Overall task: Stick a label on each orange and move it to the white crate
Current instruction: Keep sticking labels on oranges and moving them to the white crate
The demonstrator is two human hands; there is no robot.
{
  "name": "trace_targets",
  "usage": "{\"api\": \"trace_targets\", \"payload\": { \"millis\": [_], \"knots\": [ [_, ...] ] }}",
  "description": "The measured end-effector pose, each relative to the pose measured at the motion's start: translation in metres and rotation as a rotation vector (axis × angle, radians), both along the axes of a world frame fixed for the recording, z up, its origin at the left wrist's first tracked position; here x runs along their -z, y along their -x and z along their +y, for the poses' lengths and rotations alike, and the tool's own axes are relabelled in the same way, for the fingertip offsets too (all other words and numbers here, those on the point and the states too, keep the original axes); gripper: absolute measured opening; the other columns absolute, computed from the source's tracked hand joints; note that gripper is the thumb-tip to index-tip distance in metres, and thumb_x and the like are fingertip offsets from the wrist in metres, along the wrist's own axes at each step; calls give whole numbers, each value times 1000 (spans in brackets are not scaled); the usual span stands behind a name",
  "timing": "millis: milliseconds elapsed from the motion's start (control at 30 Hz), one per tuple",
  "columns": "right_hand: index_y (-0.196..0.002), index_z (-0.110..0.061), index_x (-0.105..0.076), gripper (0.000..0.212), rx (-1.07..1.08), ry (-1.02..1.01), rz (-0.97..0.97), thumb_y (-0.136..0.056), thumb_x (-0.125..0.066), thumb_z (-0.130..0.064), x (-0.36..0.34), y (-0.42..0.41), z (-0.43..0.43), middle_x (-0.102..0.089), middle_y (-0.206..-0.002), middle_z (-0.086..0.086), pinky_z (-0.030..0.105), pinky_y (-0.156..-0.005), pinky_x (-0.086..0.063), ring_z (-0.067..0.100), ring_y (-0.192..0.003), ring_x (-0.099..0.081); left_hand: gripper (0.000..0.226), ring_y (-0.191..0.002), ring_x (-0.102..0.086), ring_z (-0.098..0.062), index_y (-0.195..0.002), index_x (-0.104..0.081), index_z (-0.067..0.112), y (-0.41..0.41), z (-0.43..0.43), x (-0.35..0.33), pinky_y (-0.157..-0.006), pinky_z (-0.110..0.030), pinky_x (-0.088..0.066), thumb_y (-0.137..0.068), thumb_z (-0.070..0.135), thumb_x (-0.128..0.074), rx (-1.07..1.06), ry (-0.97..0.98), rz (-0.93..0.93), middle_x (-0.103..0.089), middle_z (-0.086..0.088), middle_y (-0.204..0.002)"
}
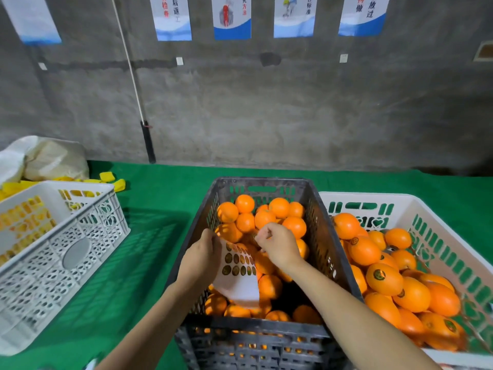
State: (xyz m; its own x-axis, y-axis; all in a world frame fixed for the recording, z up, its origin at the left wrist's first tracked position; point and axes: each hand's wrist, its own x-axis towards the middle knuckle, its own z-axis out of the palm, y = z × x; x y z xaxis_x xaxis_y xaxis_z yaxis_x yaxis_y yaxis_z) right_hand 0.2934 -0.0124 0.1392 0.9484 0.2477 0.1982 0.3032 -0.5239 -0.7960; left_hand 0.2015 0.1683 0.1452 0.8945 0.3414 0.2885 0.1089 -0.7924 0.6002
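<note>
While my left hand (201, 259) grips the label sheet (240, 287) by its edge, my right hand (278, 245) pinches at its top, both over the dark crate (324, 244) of unlabelled oranges (278, 208); just beside it on the right stands the white crate (434, 220) holding labelled oranges (384, 279)

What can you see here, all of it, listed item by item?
dark crate: one, grey-black, centre of the table
plain oranges: many, orange, in the dark crate
white crate: one, right of the dark crate
labelled oranges: many, orange, in the white crate
second white crate: one, far left
label sheet: one, white, above the dark crate
table cover: one, green
yellow pieces: several, back left
sack: one, whitish, back left
posters: five, white and blue, on the wall
left hand: holds the label sheet
right hand: pinches the sheet's upper edge
</note>
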Motion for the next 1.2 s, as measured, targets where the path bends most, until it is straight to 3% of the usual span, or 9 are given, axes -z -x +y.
{"api": "trace_targets", "payload": {
  "millis": [100, 200, 300, 400, 500, 633, 833, 1033, 1200],
  "knots": [
    [-101, -10, -64, 16, -58, 145, 158, -86, -70, -6, 5, -7, -3, -70, -84, 9, 34, -66, -50, 25, -77, -65, 23, -72, -57, -32, -93, -42, 20, -1, 0, -3, -62, -41, -45, -105, 38, -33, -31, -36, -44, -63, -7, -87],
    [-94, 0, -71, 13, -267, 519, 362, -82, -68, 3, 20, -11, -7, -73, -92, 20, 28, -63, -50, 22, -76, -65, 25, -76, -60, -37, -96, -43, 19, -2, 0, -3, -62, -46, -48, -104, 39, -31, -20, -155, -37, -64, -6, -86],
    [-108, -3, -74, 28, -447, 903, 462, -82, -75, -13, 32, -12, -8, -71, -112, 14, 29, -75, -53, 19, -91, -64, 25, -74, -60, -36, -99, -46, 16, -4, 2, -1, -63, -48, -50, -104, 37, -34, -4, -187, -36, -65, -8, -87],
    [-113, -18, -74, 41, -528, 1010, 489, -77, -81, -35, 35, -12, -6, -68, -119, 4, 38, -93, -54, 24, -108, -63, 25, -73, -61, -35, -97, -47, 16, -4, 3, -1, -62, -46, -51, -103, 37, -34, -1, -182, -36, -66, -6, -86],
    [-124, -10, -66, 43, -603, 1154, 515, -87, -71, -32, 46, -10, -3, -64, -126, 9, 41, -94, -53, 28, -109, -61, 25, -75, -62, -35, -97, -47, 16, -6, 3, 0, -57, -40, -45, -104, 37, -35, -2, -223, -22, -66, -5, -87],
    [-115, -5, -66, 40, -598, 1215, 544, -91, -68, -36, 58, -12, -8, -60, -110, 6, 35, -80, -47, 23, -95, -56, 24, -73, -61, -34, -96, -47, 18, -10, 2, 1, -54, -35, -33, -104, 37, -36, -2, -213, -10, -61, -2, -80],
    [-127, -6, -65, 47, -578, 1140, 615, -87, -74, -31, 65, -14, -11, -61, -134, 8, 36, -96, -49, 25, -120, -58, 25, -75, -62, -32, -99, -48, 17, -12, 1, 0, -58, -39, -44, -105, 37, -35, 18, -203, 15, -61, -2, -83],
    [-133, -2, -56, 57, -529, 1083, 694, -85, -77, -26, 68, -19, -9, -62, -131, 13, 25, -65, -54, 26, -107, -66, 23, -74, -61, -32, -93, -44, 19, -13, 1, -1, -58, -38, -42, -106, 36, -35, 20, -206, 33, -57, 0, -81],
    [-143, -12, -49, 73, -541, 1192, 712, -86, -68, -54, 76, -19, -13, -42, -151, 7, 42, -107, -40, 31, -136, -42, 23, -70, -59, -27, -93, -45, 19, -12, 1, -1, -57, -36, -43, -105, 36, -36, 23, -198, 31, -54, 4, -78]
  ]
}}
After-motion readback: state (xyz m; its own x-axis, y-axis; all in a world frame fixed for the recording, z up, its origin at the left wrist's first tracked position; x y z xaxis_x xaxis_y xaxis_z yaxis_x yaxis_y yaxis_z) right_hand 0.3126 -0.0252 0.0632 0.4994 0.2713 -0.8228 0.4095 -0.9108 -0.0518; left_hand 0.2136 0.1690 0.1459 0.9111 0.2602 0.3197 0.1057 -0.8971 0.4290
